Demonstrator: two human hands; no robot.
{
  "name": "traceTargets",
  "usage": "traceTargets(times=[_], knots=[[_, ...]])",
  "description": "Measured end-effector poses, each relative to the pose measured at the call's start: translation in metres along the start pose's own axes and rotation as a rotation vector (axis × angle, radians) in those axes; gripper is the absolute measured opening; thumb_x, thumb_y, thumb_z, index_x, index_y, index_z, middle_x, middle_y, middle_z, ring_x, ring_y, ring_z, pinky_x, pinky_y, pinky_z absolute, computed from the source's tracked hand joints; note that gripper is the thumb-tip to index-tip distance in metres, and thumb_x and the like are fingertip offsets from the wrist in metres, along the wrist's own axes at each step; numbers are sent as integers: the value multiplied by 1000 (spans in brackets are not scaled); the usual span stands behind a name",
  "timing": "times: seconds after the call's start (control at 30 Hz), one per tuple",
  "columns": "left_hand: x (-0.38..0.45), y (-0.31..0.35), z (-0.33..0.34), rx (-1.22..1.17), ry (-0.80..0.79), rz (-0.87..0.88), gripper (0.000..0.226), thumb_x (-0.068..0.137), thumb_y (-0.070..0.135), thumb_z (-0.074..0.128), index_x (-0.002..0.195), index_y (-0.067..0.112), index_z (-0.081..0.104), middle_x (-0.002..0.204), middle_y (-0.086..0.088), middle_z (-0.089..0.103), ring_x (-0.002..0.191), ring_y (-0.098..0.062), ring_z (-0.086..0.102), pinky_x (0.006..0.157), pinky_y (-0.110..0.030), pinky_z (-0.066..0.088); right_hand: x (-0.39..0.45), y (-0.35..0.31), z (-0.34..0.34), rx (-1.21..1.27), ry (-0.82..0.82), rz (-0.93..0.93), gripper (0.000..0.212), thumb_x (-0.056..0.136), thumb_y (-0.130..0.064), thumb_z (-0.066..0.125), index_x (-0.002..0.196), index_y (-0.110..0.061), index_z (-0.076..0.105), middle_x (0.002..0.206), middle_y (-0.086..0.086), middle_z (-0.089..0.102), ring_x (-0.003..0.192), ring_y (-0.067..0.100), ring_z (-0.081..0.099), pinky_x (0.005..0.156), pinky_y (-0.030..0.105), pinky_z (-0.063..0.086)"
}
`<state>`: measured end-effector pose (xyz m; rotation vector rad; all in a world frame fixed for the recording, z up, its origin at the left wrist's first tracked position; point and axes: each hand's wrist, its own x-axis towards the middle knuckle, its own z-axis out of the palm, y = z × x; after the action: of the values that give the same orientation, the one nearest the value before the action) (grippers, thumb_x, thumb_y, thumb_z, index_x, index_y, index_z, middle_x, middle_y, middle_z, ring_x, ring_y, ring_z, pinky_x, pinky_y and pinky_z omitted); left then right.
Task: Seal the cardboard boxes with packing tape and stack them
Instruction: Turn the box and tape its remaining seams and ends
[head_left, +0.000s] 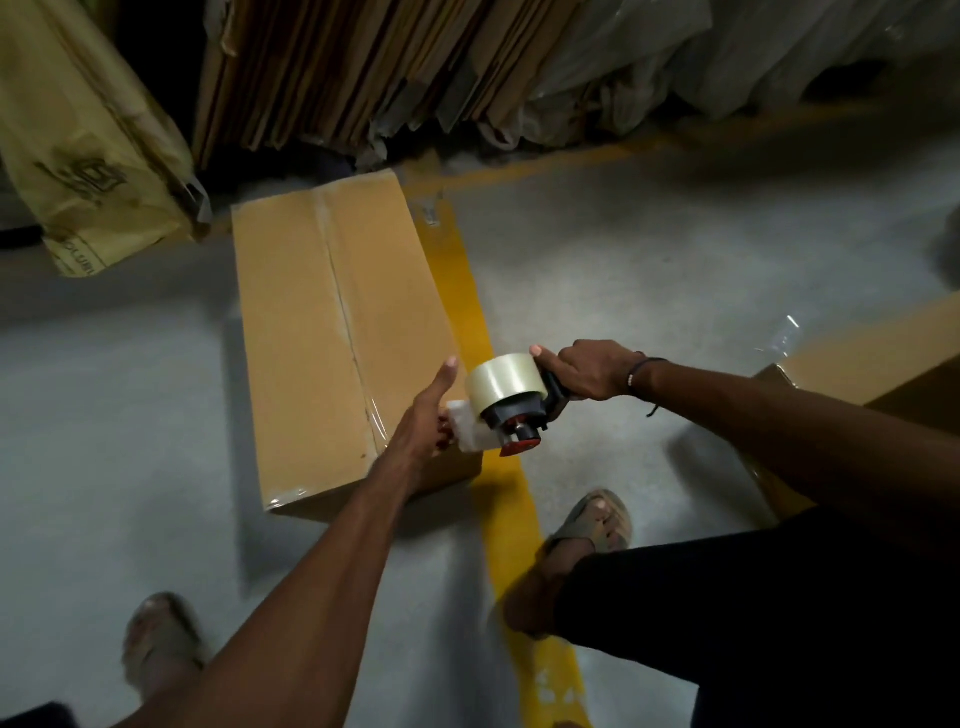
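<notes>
Cardboard box lies flat on the grey floor, ahead and to the left of the person, long axis running away from the feet toward the stacked flat cardboard at the back. Centre seam runs the same way, along the length; glossy tape shows on it and wraps over the near edge, so this top looks largely sealed (judgement, glare makes the far end hard to read)

Near right corner of the box sits just under the hands. Yellow floor line runs alongside the box's right edge, parallel to it

Tape dispenser held above that near corner, clear roll facing up-left. Right hand wrapped round the handle, thumb forward on top. Left hand at the dispenser's front end, fingers mostly straight, touching or pinching the free white tape end — cannot tell which. Hands close together, both at the dispenser

Left hand is the nearer one to the box top. Second box at right, partly behind the right forearm, loose clear tape at its edge; likely next for sealing or stacking
</notes>
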<state>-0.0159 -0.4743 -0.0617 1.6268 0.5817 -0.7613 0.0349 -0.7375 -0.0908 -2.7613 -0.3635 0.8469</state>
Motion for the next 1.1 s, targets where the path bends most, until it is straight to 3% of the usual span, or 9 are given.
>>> traceTargets(times=[0.13, 0.23, 0.33, 0.6, 0.73, 0.83, 0.93, 1.03, 1.1], knots=[[-4, 33, 24, 13, -149, -138, 60, 88, 65, 68, 100, 7, 68, 75, -12, 74, 68, -23, 70, 57, -31, 58, 6, -9, 2, 26, 2, 11, 78, 104, -63, 4, 71, -18, 58, 65, 2, 61, 64, 16, 58, 73, 31, 44], [23, 22, 32, 80, -40, -186, 129, 29, 77, 95, 134, 14, 54, 116, -10, 69, 97, -31, 72, 76, -49, 65, 8, -9, -1, -29, 25, 20, 74, 105, -61, 5, 73, -19, 56, 66, 2, 60, 65, 16, 57, 74, 32, 43], [28, 16, 35, 58, 58, -136, 141, 15, 74, 94, 131, 12, 43, 121, -10, 61, 100, -31, 69, 78, -48, 65, 11, -8, 1, -46, 39, 30, 73, 105, -60, 4, 74, -19, 56, 68, 3, 61, 67, 17, 57, 73, 33, 42], [73, -10, 40, 262, 139, -152, 152, 1, 98, 72, 131, 20, 58, 126, -9, 64, 110, -35, 64, 95, -53, 55, 8, -2, 0, -224, 132, 58, 75, 103, -63, 4, 71, -18, 55, 66, 3, 60, 63, 17, 57, 67, 33, 45], [41, 11, 34, 215, 54, -97, 152, 16, 99, 75, 140, 15, 49, 134, -8, 57, 114, -33, 64, 94, -47, 58, 7, -4, -6, -225, 252, 90, 70, 105, -61, 10, 68, -19, 51, 62, 1, 55, 58, 14, 51, 58, 29, 33], [18, 26, 25, 250, -71, -37, 131, 51, 102, 61, 157, 27, 39, 154, -8, 44, 124, -35, 59, 100, -46, 54, 4, -4, -16, -215, 359, 141, 71, 105, -62, 12, 64, -19, 51, 60, 1, 53, 57, 18, 52, 57, 28, 33], [13, 28, 10, 385, -97, 11, 95, 86, 89, 39, 158, 27, 34, 154, -21, 45, 92, -25, 64, 60, -26, 45, 2, -7, -19, -187, 439, 250, 75, 105, -63, 13, 60, -16, 52, 58, 2, 52, 54, 17, 48, 54, 26, 29], [11, 18, -4, 508, -83, 36, 67, 105, 65, 36, 146, 14, 46, 118, -22, 64, 72, -18, 56, 58, -27, 35, 1, -12, -3, -95, 455, 429, 76, 104, -65, 14, 65, -12, 52, 63, 7, 55, 61, 24, 52, 61, 31, 37], [14, 10, -13, 502, -80, 82, 33, 111, 35, 43, 132, 11, 52, 98, -15, 58, 64, -16, 47, 55, -25, 34, 7, -13, 27, 23, 444, 536, 67, 106, -59, 22, 88, -9, 61, 82, 15, 65, 78, 35, 61, 68, 35, 42]])
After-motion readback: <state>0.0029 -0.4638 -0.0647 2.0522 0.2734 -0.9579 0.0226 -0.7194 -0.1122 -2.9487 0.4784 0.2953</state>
